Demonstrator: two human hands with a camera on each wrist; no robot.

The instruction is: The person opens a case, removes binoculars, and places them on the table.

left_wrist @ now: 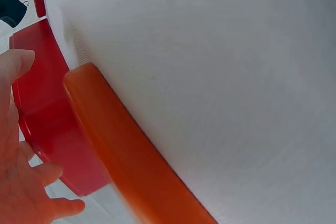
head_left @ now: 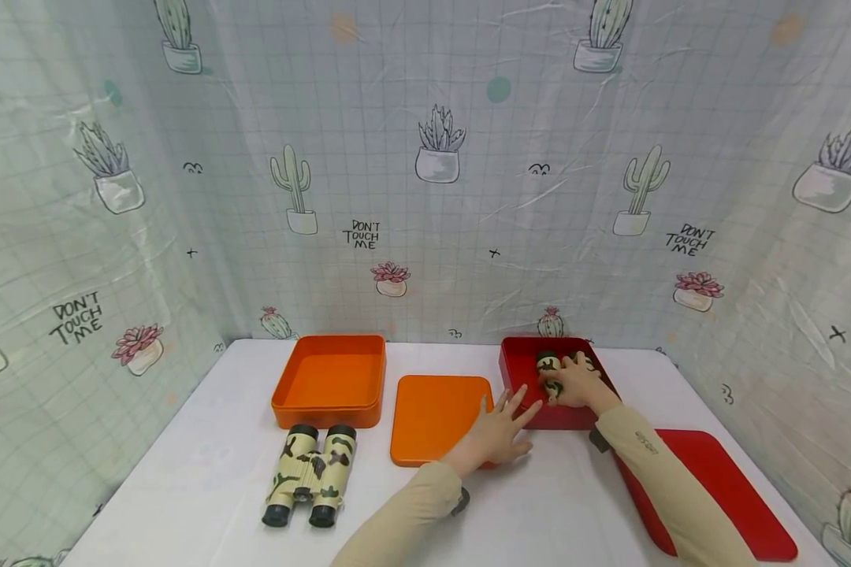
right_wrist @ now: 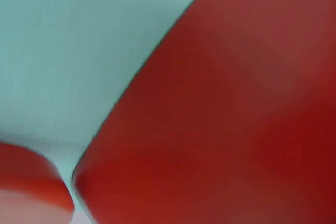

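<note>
A red box (head_left: 514, 364) at the back right holds camouflage binoculars (head_left: 548, 363), partly covered by my right hand (head_left: 576, 383). That hand reaches over the box's front wall and grips the binoculars, its fingers curled over their middle. My left hand (head_left: 497, 433) hovers by the box's front left corner, fingers spread and holding nothing. Below it lies an orange lid (head_left: 436, 413). The left wrist view shows the left thumb and fingers (left_wrist: 18, 182) apart, beside the red box wall (left_wrist: 58, 129). In the right wrist view no fingers are clearly visible.
An orange box (head_left: 333, 374) stands at the back left, with a second pair of camouflage binoculars (head_left: 310, 476) in front. The red lid (head_left: 723, 488) lies on the right, partly under my right forearm. A patterned curtain (head_left: 425, 220) surrounds the white table (head_left: 184, 488).
</note>
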